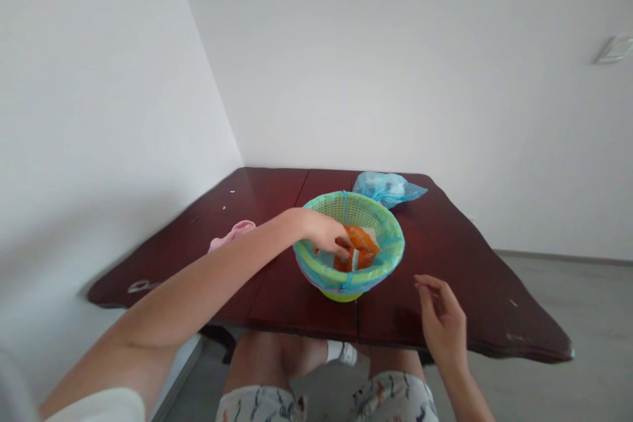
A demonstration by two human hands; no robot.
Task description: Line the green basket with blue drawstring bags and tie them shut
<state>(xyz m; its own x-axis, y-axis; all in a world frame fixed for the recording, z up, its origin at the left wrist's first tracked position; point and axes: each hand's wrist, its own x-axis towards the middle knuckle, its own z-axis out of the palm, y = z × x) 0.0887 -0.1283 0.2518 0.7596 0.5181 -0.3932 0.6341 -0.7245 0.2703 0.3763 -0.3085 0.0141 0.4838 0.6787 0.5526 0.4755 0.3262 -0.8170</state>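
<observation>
Basket count first: just one green plastic basket (349, 210) on the dark wood table (445, 283), with one orange packet (360, 248) inside. Left hand (322, 234) reaches in, grip clamped on that packet. Right hand (442, 324) floats right of the basket, grip apart, touching nothing. Behind the basket, one blue plastic bag (386, 188); left of it, one pink cloth (232, 234).

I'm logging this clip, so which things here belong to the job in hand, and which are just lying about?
In use: left hand, touching the orange item in the green basket; right hand, empty, beside the basket.

Lying about: blue bag behind the basket, pink cloth on the table.
</observation>
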